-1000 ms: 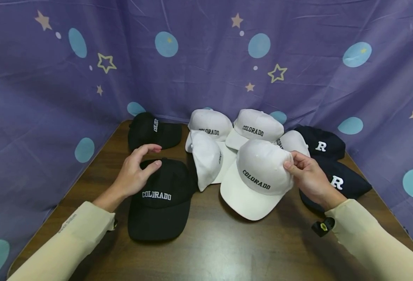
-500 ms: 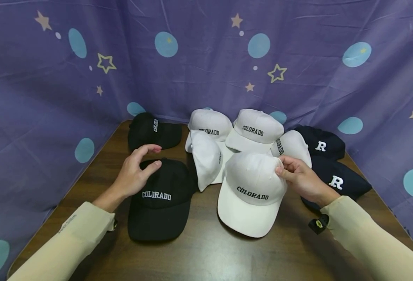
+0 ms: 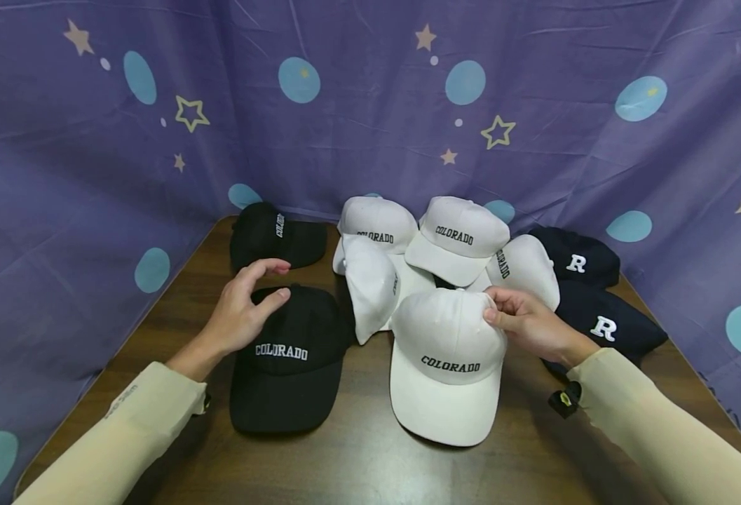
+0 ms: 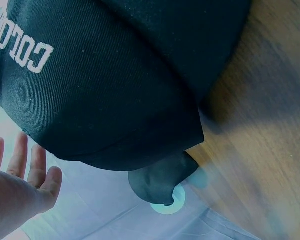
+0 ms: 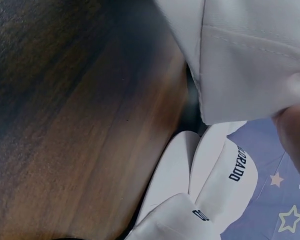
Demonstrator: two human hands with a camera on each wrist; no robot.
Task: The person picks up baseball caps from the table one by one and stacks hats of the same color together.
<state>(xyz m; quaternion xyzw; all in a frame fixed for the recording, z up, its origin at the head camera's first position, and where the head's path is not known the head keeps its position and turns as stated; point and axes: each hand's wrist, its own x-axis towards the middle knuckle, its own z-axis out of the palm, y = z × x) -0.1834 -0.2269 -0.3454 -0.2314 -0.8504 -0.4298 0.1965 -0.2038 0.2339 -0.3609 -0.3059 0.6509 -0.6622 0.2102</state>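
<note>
- Curtain (image 3: pixel 370 133): purple, stars and blue ovals; runs out of frame at top and sides.
- Bench (image 3: pixel 383 470): brown wood grain, near edge cut off.
- Sleeves (image 3: pixel 667 428): cream, cut off towards the lower corners.
- Rear white caps (image 3: pixel 461 228): four, bunched and overlapping; most lettering part-covered or turned away.
- Navy caps (image 3: pixel 603 326): two, far right, white R on each; nearer one partly behind right sleeve.
- White cap (image 3: pixel 449 351): front of bench, right of centre. Rounded crown, black COLORADO, brim towards wearer. Cannot tell if brim touches wood. Right wrist view gets only a corner of it.
- Black cap (image 3: pixel 284 379): just left of white cap, apart; white COLORADO, brim towards wearer. Lettering cut short in left wrist view.
- Far black cap (image 3: pixel 272 235): back left, brim pointing right; lettering partly turned away.
- Right hand (image 3: pixel 537 322): thumb and fingers pinch white cap's crown edge; fingers behind hidden.
- Left hand (image 3: pixel 238 312): thumb and fingers spread wide by black cap's crown, holding nothing; contact unclear.
</note>
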